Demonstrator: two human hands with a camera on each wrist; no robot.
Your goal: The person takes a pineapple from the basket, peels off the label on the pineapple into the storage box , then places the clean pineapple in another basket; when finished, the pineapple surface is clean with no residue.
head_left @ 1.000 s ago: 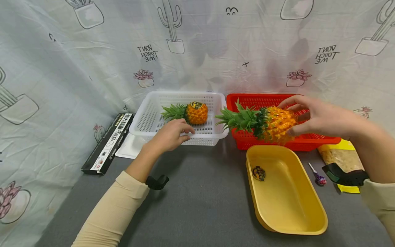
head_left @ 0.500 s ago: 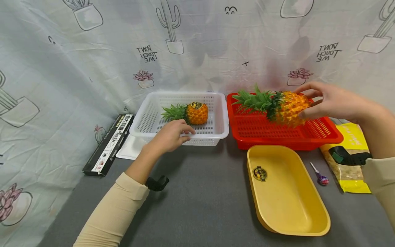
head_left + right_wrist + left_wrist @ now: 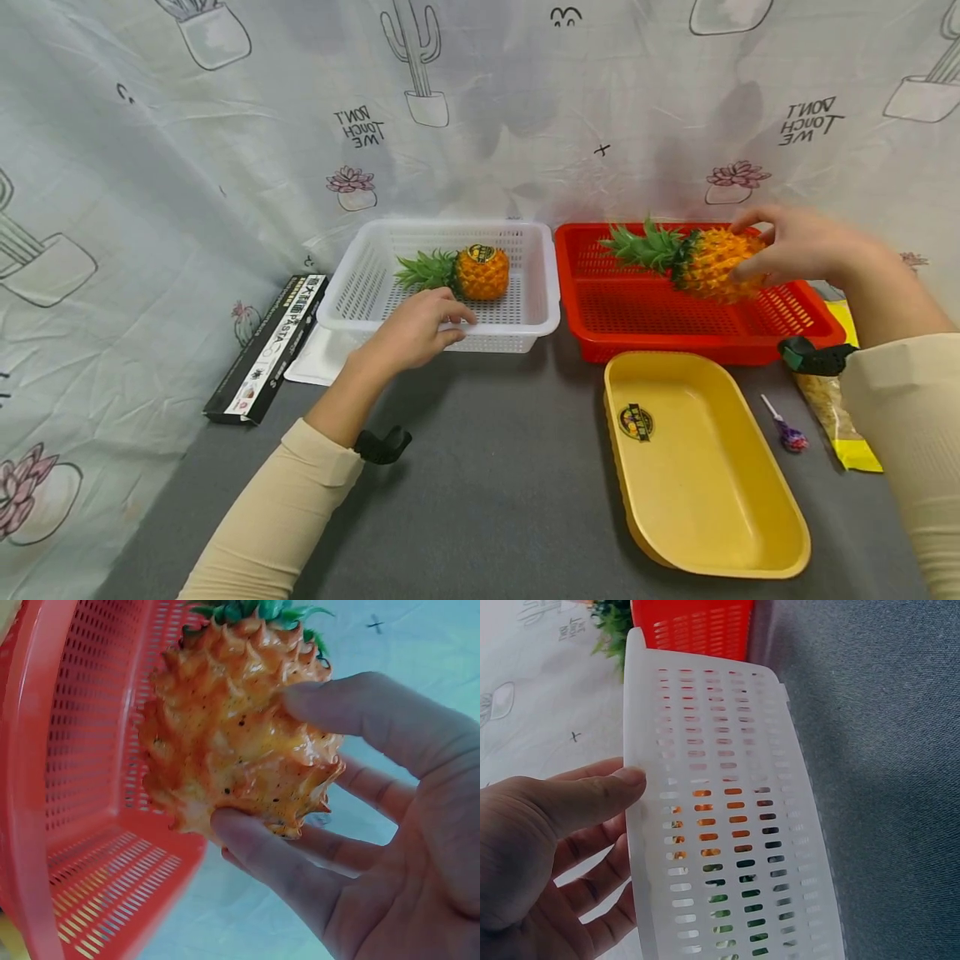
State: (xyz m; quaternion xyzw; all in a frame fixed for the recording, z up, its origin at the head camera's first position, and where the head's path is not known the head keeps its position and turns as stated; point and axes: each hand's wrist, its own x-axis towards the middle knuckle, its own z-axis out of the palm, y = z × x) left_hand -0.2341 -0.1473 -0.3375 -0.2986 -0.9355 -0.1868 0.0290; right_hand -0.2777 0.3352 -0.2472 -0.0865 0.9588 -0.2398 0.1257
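In the head view my right hand (image 3: 806,243) grips a large toy-looking pineapple (image 3: 716,265) by its body, leaves pointing left, over the red basket (image 3: 708,343). The right wrist view shows the fingertips spread on its spiky orange skin (image 3: 225,742); whether its underside touches the basket cannot be told. My left hand (image 3: 416,329) pinches the front rim of the white basket (image 3: 498,337), with thumb (image 3: 607,796) and fingers on either side of it in the left wrist view. Inside that basket lies a smaller pineapple (image 3: 482,275) with a round black sticker.
A yellow tub (image 3: 697,475) stands in front of the red basket. Right of it lie a lollipop (image 3: 791,437) and a yellow bag (image 3: 832,408), partly behind the right forearm. At left are a black pasta box (image 3: 266,350) and a white flat item (image 3: 311,354). A printed curtain (image 3: 517,108) hangs behind.
My right hand has carried the large pineapple back and to the right, from the red basket's front to its rear right part. The left hand has stayed on the white basket's rim.
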